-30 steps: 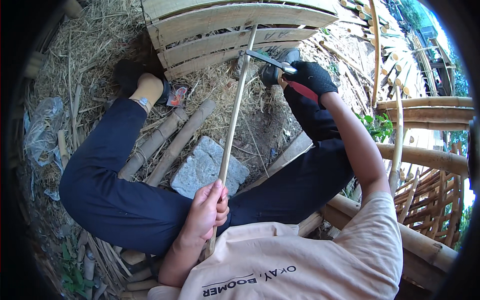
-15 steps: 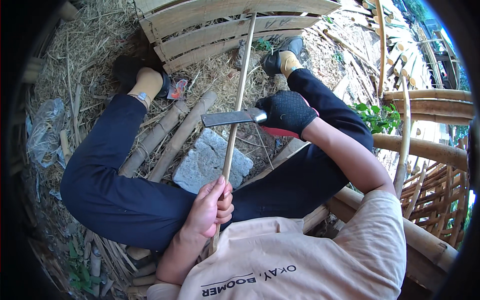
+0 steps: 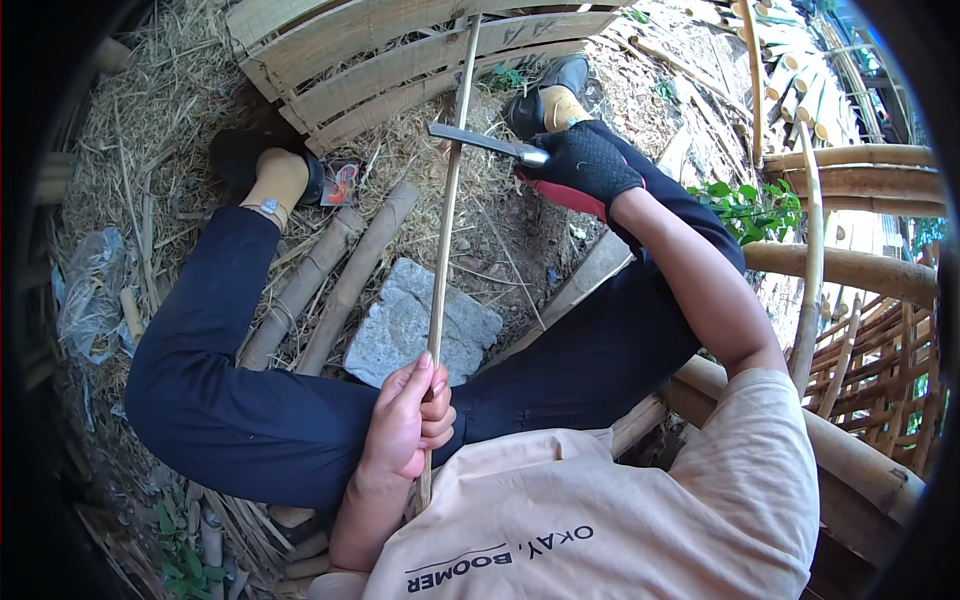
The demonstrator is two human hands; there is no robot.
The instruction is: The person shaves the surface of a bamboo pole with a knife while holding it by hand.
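A long, thin bamboo strip (image 3: 444, 245) runs from my lap up and away, its far end overlapping the slatted wooden crate. Bare, my left hand (image 3: 408, 418) is wrapped round the strip near its lower end, thumb along it. My right hand (image 3: 585, 172), in a black and red glove, grips the handle of a knife (image 3: 478, 139). The knife's broad, flat metal blade points left and crosses the strip in its upper part. Most of the handle is hidden inside the glove.
A grey stone block (image 3: 420, 322) lies on the ground between my legs, beside two bamboo poles (image 3: 355, 280). Beyond my feet stands the slatted crate (image 3: 400, 85). Bamboo rails (image 3: 850, 272) and a woven bamboo basket (image 3: 880, 380) are at the right. A plastic bag (image 3: 92, 295) lies far left.
My right hand has moved the knife away from me, farther up the strip. The strip has tilted slightly left, and my left hand keeps its hold.
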